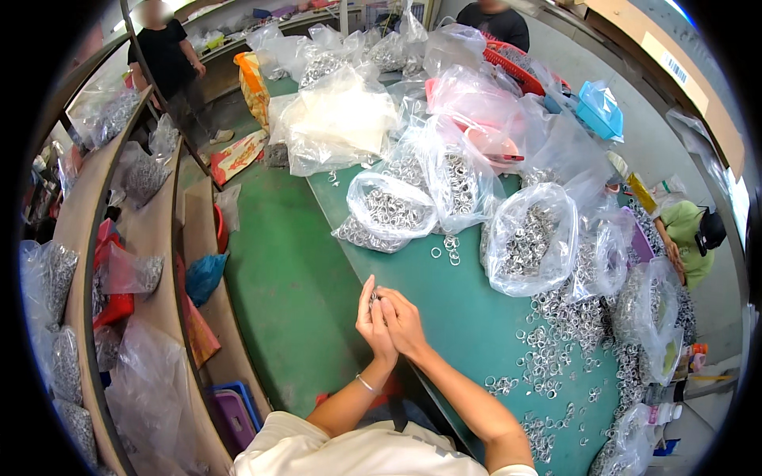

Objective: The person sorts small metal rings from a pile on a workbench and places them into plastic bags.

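Note:
My left hand (371, 327) and my right hand (405, 324) are cupped together above the near edge of the green table (452, 317). Between the fingers a little of some metal rings (375, 296) shows; the palms hide the rest. Beyond my hands, an open clear bag of silver rings (390, 208) stands on the table, with a few loose rings (452, 252) beside it. To the right, another open bag of rings (524, 238) sits by a spread-out pile of loose rings (556, 341).
Wooden shelves (147, 262) with bagged rings run along the left. Flat plastic bags (341, 119), a red basket (516, 67) and a blue basket (599, 111) are at the back. A person in green (686, 242) works at the right; another person (167, 59) stands far left.

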`<state>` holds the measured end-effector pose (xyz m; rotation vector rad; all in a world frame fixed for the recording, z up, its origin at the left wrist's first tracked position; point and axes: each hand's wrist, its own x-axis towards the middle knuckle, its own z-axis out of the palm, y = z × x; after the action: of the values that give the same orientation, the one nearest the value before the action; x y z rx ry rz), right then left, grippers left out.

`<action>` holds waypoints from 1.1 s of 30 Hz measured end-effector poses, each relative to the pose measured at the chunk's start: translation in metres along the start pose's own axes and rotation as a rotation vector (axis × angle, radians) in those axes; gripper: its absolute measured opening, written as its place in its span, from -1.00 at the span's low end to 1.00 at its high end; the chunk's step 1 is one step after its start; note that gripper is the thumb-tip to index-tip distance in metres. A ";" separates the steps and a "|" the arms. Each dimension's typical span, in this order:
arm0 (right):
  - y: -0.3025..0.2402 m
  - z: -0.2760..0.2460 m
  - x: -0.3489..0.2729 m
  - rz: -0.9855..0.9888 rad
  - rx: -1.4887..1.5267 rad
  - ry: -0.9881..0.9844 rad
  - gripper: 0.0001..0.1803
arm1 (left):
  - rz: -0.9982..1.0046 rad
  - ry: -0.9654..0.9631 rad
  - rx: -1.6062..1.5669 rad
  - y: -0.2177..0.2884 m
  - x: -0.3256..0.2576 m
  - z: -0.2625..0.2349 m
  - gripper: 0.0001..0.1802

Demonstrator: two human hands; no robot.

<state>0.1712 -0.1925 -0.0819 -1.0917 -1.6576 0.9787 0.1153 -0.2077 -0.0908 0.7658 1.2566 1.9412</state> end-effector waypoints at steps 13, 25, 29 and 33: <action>0.000 -0.014 0.005 0.104 0.257 0.336 -0.78 | -0.161 -0.060 -0.142 0.007 0.000 0.035 -0.72; -0.023 -0.134 0.218 0.153 0.145 0.274 -0.59 | 0.055 -0.572 0.500 0.050 0.198 0.218 -0.65; -0.002 -0.158 0.175 0.148 -0.072 0.067 -0.58 | 0.288 -0.597 0.370 0.056 0.186 0.195 -0.63; -0.029 -0.168 0.069 0.148 0.057 -0.076 -0.66 | 0.209 -0.551 0.063 0.077 0.119 0.142 -0.65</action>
<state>0.3092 -0.1136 0.0103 -1.1643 -1.6171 1.1685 0.1377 -0.0605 0.0445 1.3964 0.9259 1.6778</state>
